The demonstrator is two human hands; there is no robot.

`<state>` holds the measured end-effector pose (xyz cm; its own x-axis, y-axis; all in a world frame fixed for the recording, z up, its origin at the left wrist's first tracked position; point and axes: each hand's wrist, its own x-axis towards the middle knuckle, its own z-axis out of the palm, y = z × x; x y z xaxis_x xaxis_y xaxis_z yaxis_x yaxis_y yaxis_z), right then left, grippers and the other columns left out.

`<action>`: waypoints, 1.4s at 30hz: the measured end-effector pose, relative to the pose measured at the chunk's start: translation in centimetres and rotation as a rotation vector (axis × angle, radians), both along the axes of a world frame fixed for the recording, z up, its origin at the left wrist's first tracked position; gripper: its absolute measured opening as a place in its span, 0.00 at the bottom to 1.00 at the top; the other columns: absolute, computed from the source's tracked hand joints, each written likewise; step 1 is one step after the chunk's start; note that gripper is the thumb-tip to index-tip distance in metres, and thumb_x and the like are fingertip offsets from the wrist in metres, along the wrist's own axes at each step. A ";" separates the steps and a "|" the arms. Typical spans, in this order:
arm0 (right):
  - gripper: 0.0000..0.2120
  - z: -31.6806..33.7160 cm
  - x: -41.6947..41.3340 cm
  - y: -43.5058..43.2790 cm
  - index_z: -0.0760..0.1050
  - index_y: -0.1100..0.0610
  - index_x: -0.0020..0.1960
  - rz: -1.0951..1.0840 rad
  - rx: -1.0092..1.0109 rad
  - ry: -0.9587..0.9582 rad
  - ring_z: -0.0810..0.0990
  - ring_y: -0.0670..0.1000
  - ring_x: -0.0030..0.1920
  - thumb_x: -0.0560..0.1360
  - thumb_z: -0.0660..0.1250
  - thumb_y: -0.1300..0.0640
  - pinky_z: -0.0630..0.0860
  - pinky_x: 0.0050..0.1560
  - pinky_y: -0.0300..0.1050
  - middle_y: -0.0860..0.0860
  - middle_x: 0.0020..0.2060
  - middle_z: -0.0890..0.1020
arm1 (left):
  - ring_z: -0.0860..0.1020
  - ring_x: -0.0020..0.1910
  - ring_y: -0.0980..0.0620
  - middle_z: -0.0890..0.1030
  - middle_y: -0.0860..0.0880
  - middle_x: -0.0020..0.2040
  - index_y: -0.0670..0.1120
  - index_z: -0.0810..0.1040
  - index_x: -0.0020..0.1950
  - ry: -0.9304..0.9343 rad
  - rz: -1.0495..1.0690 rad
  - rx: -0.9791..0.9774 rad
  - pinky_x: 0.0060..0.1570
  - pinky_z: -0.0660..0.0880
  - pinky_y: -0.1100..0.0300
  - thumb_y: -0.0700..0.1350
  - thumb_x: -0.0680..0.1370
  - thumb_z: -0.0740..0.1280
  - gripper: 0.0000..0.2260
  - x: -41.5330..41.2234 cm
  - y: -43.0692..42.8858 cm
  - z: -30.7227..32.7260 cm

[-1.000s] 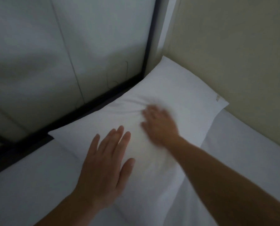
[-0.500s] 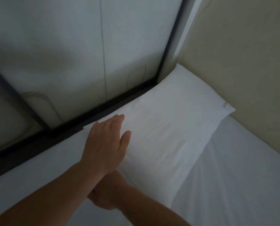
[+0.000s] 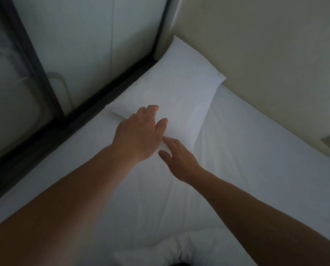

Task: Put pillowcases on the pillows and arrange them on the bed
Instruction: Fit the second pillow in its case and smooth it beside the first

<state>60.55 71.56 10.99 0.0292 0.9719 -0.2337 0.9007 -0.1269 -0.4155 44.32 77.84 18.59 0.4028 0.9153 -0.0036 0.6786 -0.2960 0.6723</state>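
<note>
In the head view, the left hand [image 3: 139, 135] lay palm-down with fingers loosely spread on the near end of the cased pillow [image 3: 172, 93], gripping nothing; it covered the open hem of the pillowcase, probably to flatten it. The right hand [image 3: 177, 156] sat just beside it, a little nearer and to the right, also open and flat, its fingertips at the pillow's near edge where it met the bed sheet [image 3: 246, 160]; whether it pinched any fabric could not be told, though it seemed empty. The two hands were close, almost touching, with the left partly over the right. The pillow lay in the far corner of the bed, its long side tucked against the dark bed frame [image 3: 95, 110] on the left and its far end pushed up to the beige wall [image 3: 266, 54], a placement that looked deliberate, since both surfaces would keep it from sliding. A thin fold of cloth stuck out from the pillow's near-left corner, so the hands were likely smoothing or tucking that end. At the near bottom edge, a soft white bundle [image 3: 172, 250] rested on the sheet, perhaps another pillow awaiting its turn.
</note>
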 end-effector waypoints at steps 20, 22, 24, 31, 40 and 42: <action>0.25 -6.2 12.6 -34.8 0.59 0.47 0.72 -0.531 0.101 -0.259 0.63 0.53 0.71 0.77 0.54 0.41 0.61 0.69 0.53 0.50 0.73 0.63 | 0.76 0.56 0.46 0.75 0.48 0.63 0.51 0.66 0.68 0.213 -0.539 0.160 0.56 0.72 0.50 0.57 0.76 0.58 0.22 13.2 -32.6 -11.5; 0.27 -7.1 14.8 -39.8 0.59 0.46 0.72 -0.559 0.129 -0.311 0.62 0.53 0.72 0.76 0.53 0.38 0.60 0.69 0.54 0.50 0.74 0.62 | 0.76 0.55 0.44 0.77 0.47 0.61 0.52 0.71 0.65 0.205 -0.561 0.269 0.57 0.71 0.45 0.62 0.73 0.56 0.24 13.0 -37.2 -13.0; 0.30 -7.9 16.2 -44.4 0.57 0.44 0.72 -0.557 0.116 -0.351 0.59 0.54 0.73 0.73 0.51 0.34 0.57 0.71 0.56 0.49 0.75 0.60 | 0.66 0.68 0.41 0.68 0.45 0.71 0.56 0.65 0.69 0.326 -0.580 0.244 0.65 0.59 0.35 0.70 0.69 0.52 0.33 12.7 -41.3 -14.8; 0.40 -11.4 18.2 -48.3 0.43 0.43 0.76 -0.370 -0.128 -0.261 0.42 0.50 0.76 0.70 0.47 0.26 0.43 0.73 0.62 0.45 0.78 0.44 | 0.34 0.74 0.44 0.35 0.46 0.77 0.56 0.32 0.73 0.657 -0.347 0.045 0.66 0.38 0.30 0.83 0.52 0.49 0.58 10.0 -43.2 -20.3; 0.51 -9.4 21.9 -41.5 0.43 0.44 0.76 -0.040 -0.078 -0.412 0.45 0.50 0.76 0.62 0.63 0.26 0.44 0.73 0.58 0.47 0.78 0.47 | 0.47 0.76 0.46 0.50 0.49 0.78 0.55 0.43 0.75 0.708 -0.234 -0.103 0.68 0.39 0.33 0.84 0.45 0.51 0.64 9.1 -36.8 -20.0; 0.53 -9.2 22.1 -39.5 0.47 0.44 0.76 0.055 -0.245 -0.324 0.51 0.51 0.76 0.61 0.71 0.32 0.47 0.73 0.57 0.47 0.77 0.53 | 0.60 0.72 0.48 0.63 0.51 0.75 0.56 0.53 0.74 0.688 -0.228 -0.185 0.69 0.47 0.36 0.82 0.48 0.57 0.59 8.5 -36.3 -20.2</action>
